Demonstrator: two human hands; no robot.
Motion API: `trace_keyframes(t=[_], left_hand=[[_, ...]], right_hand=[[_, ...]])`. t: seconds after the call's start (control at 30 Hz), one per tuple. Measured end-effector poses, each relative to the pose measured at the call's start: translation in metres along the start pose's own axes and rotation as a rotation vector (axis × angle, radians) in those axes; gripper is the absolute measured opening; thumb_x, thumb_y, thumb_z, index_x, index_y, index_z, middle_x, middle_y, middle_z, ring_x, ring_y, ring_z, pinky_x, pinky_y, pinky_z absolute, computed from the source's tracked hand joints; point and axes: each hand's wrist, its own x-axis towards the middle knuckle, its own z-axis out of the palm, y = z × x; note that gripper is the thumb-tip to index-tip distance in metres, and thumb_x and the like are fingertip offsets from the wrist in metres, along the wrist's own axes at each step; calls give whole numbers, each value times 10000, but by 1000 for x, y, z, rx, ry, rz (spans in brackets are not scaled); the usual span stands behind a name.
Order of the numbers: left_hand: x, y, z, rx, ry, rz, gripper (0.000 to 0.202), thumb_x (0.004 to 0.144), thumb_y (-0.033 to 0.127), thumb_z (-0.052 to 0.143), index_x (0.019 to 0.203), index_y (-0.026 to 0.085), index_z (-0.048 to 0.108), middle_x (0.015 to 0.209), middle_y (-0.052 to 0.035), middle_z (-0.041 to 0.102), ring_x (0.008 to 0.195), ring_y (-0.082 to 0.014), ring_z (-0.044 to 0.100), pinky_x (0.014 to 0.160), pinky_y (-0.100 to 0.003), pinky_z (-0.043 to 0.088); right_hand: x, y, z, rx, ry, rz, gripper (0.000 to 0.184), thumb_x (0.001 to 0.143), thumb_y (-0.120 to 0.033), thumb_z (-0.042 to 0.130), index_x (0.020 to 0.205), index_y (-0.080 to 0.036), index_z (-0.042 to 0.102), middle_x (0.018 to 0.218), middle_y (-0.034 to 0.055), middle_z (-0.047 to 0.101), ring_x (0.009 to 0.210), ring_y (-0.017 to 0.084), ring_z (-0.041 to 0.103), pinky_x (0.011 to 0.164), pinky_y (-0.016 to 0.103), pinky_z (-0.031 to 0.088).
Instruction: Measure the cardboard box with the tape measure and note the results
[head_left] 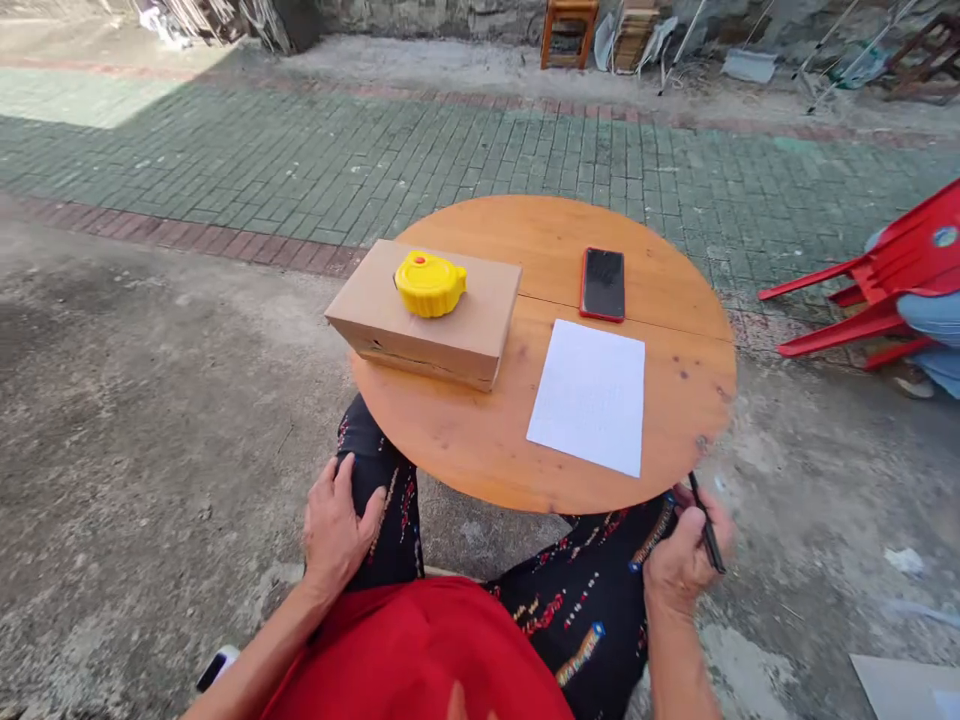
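Note:
My left hand (339, 522) rests on my left thigh with its fingers spread and nothing in them. By the table's right front edge, my right hand (688, 550) grips a slim black pen (707, 530). A white sheet of paper (589, 396) with faint marks lies on the round wooden table (465, 450), the thing on it nearest my right hand. Behind the paper is a phone (603, 283) in a red case, its screen dark. On the left stands a closed cardboard box (480, 305), with a rounded yellow plastic case (430, 285) with a red button on top.
A red plastic chair (892, 270) stands to the right, a person's leg in blue (937, 330) beside it. A wooden stool (568, 35) is by the back wall. A pale flat sheet (900, 690) lies on the ground at lower right.

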Motion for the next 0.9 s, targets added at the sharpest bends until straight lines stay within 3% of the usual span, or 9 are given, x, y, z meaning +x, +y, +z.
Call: trace_keyframes(t=[0.2,0.37,0.57,0.73,0.9], left_hand=[[-15,-16,10,16,6,7,661,938,563,359,1457,159,415,1460,-197,443,1333,-382,447,1061,-564,418],[-5,-5,-2,-1,-13,11,693,927,569,391,1454,120,418,1470,-220,428,1357,-395,421,1095,-571,386],[2,3,-6,-5,-27,33,716,923,563,429,1470,103,400,1489,-224,416,1390,-386,384,1128,-559,356],[-7,-5,2,31,-17,33,719,936,590,360,1443,86,434,1470,-240,429,1359,-390,429,1086,-550,405],[-5,-12,18,57,29,60,716,942,590,291,1431,91,447,1434,-232,460,1306,-389,475,1042,-551,439]], right_hand=[[-17,6,-6,24,-13,78,510,927,-532,529,1225,-127,612,1065,141,702,1062,292,666,995,527,478],[-9,-9,2,-4,-17,41,497,962,-496,468,1255,-111,584,1121,163,692,1094,272,663,993,478,491],[-5,-5,3,-7,-42,46,486,994,-475,435,1314,-125,542,1176,159,678,1131,258,653,1022,470,472],[-13,-2,-9,17,-18,63,485,982,-486,468,1285,-123,573,1150,157,682,1122,269,650,1020,491,473],[-12,1,-7,35,0,105,508,947,-521,515,1246,-121,609,1115,177,700,1112,314,652,1015,547,463]])
